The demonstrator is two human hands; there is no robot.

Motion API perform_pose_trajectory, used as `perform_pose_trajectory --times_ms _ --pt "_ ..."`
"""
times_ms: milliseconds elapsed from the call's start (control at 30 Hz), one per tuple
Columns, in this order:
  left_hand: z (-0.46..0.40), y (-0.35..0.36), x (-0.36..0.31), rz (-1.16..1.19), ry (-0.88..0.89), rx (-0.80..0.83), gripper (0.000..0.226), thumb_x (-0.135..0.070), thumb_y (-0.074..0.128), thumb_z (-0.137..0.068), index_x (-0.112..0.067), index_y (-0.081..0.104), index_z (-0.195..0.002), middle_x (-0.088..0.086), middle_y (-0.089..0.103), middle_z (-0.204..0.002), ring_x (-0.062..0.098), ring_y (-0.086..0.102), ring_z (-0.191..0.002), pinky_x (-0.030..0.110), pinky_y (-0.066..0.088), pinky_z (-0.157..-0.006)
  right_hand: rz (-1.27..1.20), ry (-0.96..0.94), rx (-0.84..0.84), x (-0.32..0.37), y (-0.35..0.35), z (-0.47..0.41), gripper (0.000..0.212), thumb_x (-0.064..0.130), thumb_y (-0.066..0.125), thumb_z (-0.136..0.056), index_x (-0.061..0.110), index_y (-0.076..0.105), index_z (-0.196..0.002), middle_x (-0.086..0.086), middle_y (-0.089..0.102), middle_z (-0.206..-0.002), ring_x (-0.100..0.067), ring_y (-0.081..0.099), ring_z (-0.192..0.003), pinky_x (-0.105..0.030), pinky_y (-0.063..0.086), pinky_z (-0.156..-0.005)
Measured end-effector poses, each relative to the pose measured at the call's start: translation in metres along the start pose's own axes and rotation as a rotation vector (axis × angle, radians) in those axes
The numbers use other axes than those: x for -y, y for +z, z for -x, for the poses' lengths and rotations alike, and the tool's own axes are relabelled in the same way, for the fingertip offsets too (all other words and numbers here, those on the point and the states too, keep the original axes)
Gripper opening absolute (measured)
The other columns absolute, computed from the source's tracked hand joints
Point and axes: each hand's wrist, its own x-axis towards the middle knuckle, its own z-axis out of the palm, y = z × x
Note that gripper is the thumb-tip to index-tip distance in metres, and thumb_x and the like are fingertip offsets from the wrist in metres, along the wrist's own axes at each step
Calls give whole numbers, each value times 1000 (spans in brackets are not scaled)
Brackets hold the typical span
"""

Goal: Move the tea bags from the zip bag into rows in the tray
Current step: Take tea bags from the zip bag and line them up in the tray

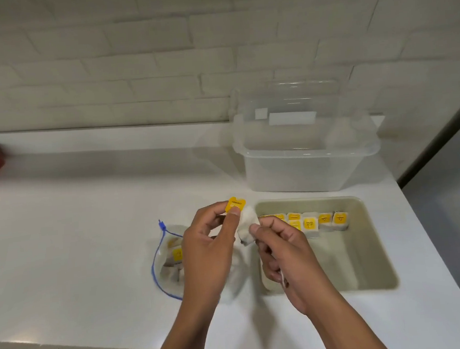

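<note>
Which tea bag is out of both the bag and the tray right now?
The tea bag held between the hands: left hand pinches its yellow tag, right hand its pouch. The others lie in the zip bag or tray.

One tray (375,246) near the counter's (78,239) right edge, about six tea bags (310,224) in a row along its far side. One zip bag (169,260), at least two bags inside. One tea bag (247,225) held. One clear bin (304,169). Two hands: left (209,244), right (283,252).

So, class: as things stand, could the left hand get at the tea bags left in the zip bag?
Probably not at once: the left hand pinches a yellow tag. The zip bag lies open just beside it, nothing blocking.
</note>
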Motion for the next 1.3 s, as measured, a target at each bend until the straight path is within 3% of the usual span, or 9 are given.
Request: perform_pose_trajectory --times_ms 100,300,400,500,667,767,967,1133,1300 --pt "2 20 7 76 -90 1 16 -23 66 -95 -33 78 -97 -7 76 -100 12 67 -86 21 52 -65 -19 0 -11 3 -19 -3 12 19 63 -94 10 65 -86 -2 44 -68 -13 23 -46 -25 15 -45" --pt "8 54 18 127 -176 11 26 -13 59 -98 -28 79 -88 -9 71 -74 1 56 -63 21 49 -61 -102 4 -56 1 -52 -8 13 20 64 -95 20 69 -82 -3 47 -72 -15 22 -48 -24 15 -45" --pt "10 65 25 96 -160 114 24 -14 61 -97 -28 80 -92 4 71 -78 8 56 -68 26 48 -67 -143 18 -107 -1 -63 -9 12 21 64 -94 20 69 -84 -3 49 -74 -15 23 -48 -22 18 -42" --pt "10 77 30 8 -159 173 24 -16 64 -96 -32 80 -88 -8 73 -76 4 61 -69 25 49 -72 -64 21 -178 -1 -76 -11 10 23 65 -94 15 69 -89 -1 52 -74 -15 25 -47 -24 17 -44" --pt "6 89 36 -132 -110 341 12 -30 67 -95 -35 78 -98 -14 76 -96 5 69 -86 21 50 -80 1 11 -294 -3 -92 -17 11 15 59 -95 9 66 -88 1 55 -70 -15 28 -44 -24 20 -44" --pt "1 95 44 -239 -29 390 17 -42 76 -86 -41 76 -103 -13 74 -95 7 67 -80 19 51 -76 11 39 -313 -5 -98 -20 15 14 57 -96 15 70 -89 0 48 -58 -14 25 -42 -22 19 -44" --pt "-15 116 52 -322 29 323 14 -20 65 -95 -25 76 -89 -21 68 -69 -1 59 -63 14 45 -63 -22 77 -385 -5 -115 -28 10 20 59 -95 19 66 -88 3 52 -67 -14 26 -43 -21 19 -43" --pt "-28 134 67 -347 -94 410 22 -27 58 -98 -26 70 -80 -15 63 -63 8 56 -62 41 52 -70 -75 134 -389 -8 -131 -32 12 21 58 -93 16 69 -95 -1 46 -73 -14 22 -48 -23 16 -45" --pt "-29 143 70 -345 -147 530 22 -29 57 -98 -25 74 -86 -13 69 -72 8 64 -73 35 53 -76 66 131 -364 -13 -139 -31 10 23 67 -89 19 67 -80 -1 35 -64 -14 22 -48 -25 18 -46"
